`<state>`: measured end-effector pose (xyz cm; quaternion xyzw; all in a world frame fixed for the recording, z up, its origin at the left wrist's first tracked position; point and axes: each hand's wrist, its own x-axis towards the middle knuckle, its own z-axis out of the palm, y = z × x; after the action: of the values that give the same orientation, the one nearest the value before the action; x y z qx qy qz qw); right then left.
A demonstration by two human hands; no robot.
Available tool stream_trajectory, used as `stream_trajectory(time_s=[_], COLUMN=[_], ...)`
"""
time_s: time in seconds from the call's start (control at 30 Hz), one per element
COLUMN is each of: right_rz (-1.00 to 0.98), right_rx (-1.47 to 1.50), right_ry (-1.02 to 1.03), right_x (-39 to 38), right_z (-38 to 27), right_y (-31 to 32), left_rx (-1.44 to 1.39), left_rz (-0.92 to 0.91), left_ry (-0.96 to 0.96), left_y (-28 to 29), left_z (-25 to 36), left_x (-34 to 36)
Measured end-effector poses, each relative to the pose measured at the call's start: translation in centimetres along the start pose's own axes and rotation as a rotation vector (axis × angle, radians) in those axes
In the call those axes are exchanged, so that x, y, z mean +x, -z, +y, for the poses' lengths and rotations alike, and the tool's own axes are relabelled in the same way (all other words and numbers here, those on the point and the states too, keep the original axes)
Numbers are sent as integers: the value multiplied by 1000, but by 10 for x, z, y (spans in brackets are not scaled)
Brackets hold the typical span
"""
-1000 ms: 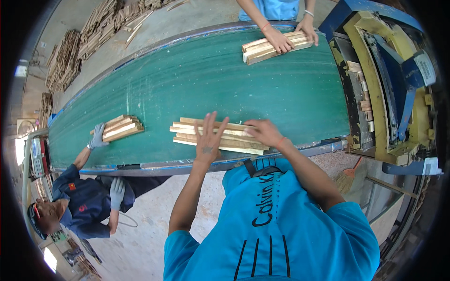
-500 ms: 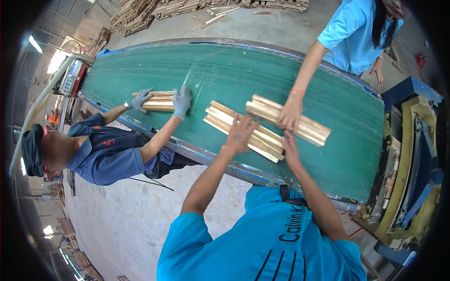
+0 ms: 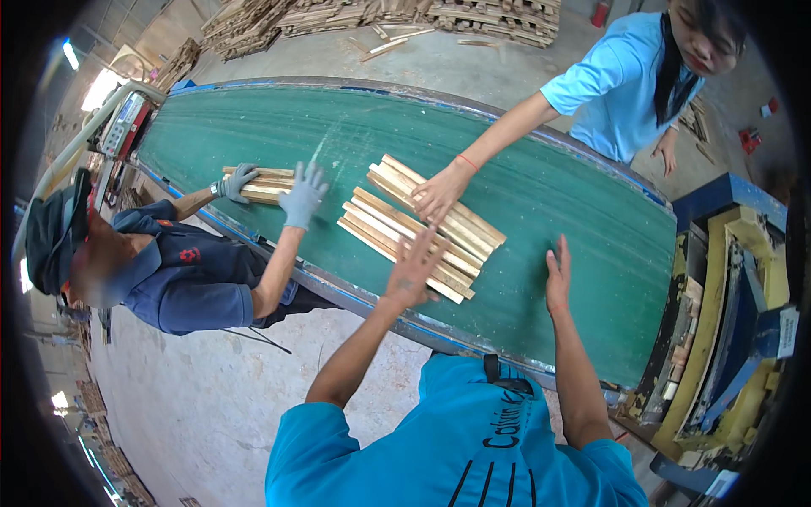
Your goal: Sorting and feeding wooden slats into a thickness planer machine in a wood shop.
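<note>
Three people at one long green table (image 3: 245,127)

The table stretches across the whole view; at its right end stands a blue and yellow machine (image 3: 726,296); beyond the far edge a wood pile (image 3: 498,19) lies on the floor; on the far side leans a co-worker in light blue (image 3: 621,80), one bare arm reaching well over the table; on the left stands a co-worker in dark blue (image 3: 198,279), beside a control box (image 3: 127,125) with buttons.

The near bundle (image 3: 380,232) of sticks lies slantwise toward the near edge, side by side with the far bundle (image 3: 465,226); the first co-worker's bare hand (image 3: 443,190) rests on the far bundle, close to the wearer's left fingertips; a small bundle (image 3: 269,188) lies well to the left, a gloved hand at either end.

The left hand (image 3: 412,270) is spread wide over the near bundle, palm down, touching it without gripping; the right hand (image 3: 557,275) is open and holds nothing, upright and well apart from the sticks; I cannot tell whether it touches the table.
</note>
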<state>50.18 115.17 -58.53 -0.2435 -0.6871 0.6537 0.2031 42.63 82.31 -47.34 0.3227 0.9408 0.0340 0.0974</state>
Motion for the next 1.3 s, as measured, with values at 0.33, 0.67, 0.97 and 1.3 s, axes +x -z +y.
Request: stream_trajectory(time_s=[0.33, 0.67, 0.97, 1.3], right_rz=[-503, -517, -389, -35], right_rx=[-31, 229, 127, 113], right_ry=[-75, -142, -290, -158], right_x=[-1, -5, -71, -122], right_z=[-1, 30, 62, 105], right_y=[-114, -66, 88, 138], left_rx=[32, 69, -288, -141], left_rz=[22, -6, 59, 70], left_ry=[8, 185, -231, -177], left_y=[-8, -12, -120, -152], left_z=[11, 57, 186, 196], left_x=[21, 23, 16, 15])
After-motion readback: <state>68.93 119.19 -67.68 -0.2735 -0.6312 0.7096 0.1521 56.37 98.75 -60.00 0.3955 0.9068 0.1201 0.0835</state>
